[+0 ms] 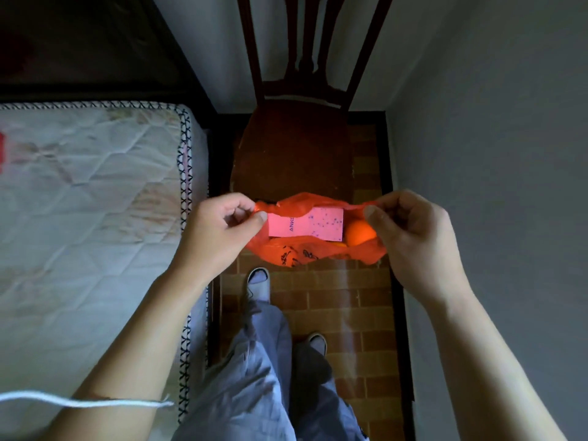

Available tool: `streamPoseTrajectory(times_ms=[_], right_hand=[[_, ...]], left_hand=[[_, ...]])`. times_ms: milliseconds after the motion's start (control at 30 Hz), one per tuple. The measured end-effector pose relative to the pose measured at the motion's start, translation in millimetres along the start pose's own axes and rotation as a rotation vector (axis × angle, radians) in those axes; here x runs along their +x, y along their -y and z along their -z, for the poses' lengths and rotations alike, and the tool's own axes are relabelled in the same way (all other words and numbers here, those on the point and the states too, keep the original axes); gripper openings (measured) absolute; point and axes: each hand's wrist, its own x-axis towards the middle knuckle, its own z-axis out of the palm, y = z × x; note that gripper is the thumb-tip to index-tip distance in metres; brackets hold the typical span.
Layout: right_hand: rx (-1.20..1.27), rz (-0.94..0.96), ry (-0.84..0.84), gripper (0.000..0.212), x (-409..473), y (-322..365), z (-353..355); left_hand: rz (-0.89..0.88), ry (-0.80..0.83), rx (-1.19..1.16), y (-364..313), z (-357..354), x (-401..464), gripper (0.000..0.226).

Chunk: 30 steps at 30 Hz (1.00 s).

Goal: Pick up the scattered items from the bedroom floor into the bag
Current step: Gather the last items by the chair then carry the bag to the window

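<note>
- Bag (pixel 286 253): thin orange-red plastic film, crinkled and slack, with dark print on its near face; it hangs in the air between the two hands, in front of the chair seat and above the floor.
- Left hand (pixel 222 230): thumb and forefinger pinched on the bag's left rim.
- Right hand (pixel 410 237): pinched the same way on the right rim — together the hands stretch the mouth open.
- Contents: a flat rectangular box (pixel 305 227), smooth card, pale with small dark speckles and partial lettering; beside it a round, matt orange ball (pixel 358 233).
- Progress, as a judgement: at least two items are already bagged, and the brick-patterned floor (pixel 334 297) in view shows no loose item — the task looks near its end, though hidden floor cannot be checked.
- Surroundings: dark wooden chair (pixel 296 148); quilted mattress (pixel 89 192) at left.
</note>
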Motion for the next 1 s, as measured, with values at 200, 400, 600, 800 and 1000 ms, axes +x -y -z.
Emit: streamPoseTrajectory(times_ms=[200, 400, 600, 800, 1000], right_hand=[[0.061, 0.073, -0.089, 0.014, -33.7, 61.1, 48.9], [0.078, 0.186, -0.156, 0.017, -63.3, 112.5, 95.6], [0.114, 0.285, -0.234, 0.019, -86.2, 145.2, 146.1], [0.18, 0.347, -0.328, 0.022, -112.8, 163.3, 185.2], [0.179, 0.402, -0.42, 0.022, -137.0, 170.0, 221.9]], left_hand=[[-0.071, -0.053, -0.004, -79.3, 37.3, -32.1, 0.019], [-0.186, -0.142, -0.044, -151.6, 58.3, -74.3, 0.019], [-0.277, -0.149, -0.029, -218.6, 85.1, -102.9, 0.016], [-0.341, -0.072, -0.032, -267.3, 98.9, -116.1, 0.018], [-0.378, 0.004, -0.128, -304.6, 85.0, -132.8, 0.015]])
